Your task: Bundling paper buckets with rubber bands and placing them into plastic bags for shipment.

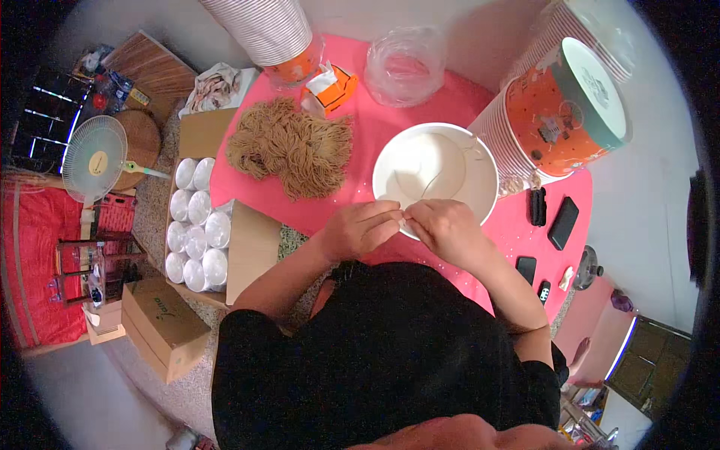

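A large white paper tub (385, 155) stands at the front of the pink-covered table, its open mouth facing up. At its near rim my left hand (364, 229) and my right hand (452, 231) meet with fingertips pinched together. A thin pale strand (431, 184) runs from my right fingers into the tub. Whatever my left fingertips pinch is too small to make out. To the left of the tub lies a heap of tan, stringy strands (292, 146), like yarn or dried noodles.
Stacked tubs (566, 120) lean at the right, another stack (262, 34) at the back. Beside them are an orange tissue pack (330, 91) and a clear plastic coil (405, 67). Phones (563, 223) lie at right. A carton (255, 251) of wrapped white cylinders (196, 242) stands left.
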Demonstrator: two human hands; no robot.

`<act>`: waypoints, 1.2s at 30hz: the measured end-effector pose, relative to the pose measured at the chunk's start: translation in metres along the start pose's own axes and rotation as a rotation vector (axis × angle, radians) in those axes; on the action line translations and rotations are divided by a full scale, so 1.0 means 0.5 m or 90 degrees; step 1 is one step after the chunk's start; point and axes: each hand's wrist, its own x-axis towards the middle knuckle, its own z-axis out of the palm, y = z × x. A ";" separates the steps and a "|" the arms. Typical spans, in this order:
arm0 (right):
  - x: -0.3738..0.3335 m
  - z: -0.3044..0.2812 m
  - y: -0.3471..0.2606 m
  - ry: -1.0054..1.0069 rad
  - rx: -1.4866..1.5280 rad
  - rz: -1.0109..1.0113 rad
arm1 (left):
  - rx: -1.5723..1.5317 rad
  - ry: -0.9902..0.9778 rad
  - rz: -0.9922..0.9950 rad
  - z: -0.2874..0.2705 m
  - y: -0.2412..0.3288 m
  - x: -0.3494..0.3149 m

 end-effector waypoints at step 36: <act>0.001 -0.002 0.008 0.015 0.028 -0.016 | 0.003 -0.016 0.006 -0.008 0.007 0.004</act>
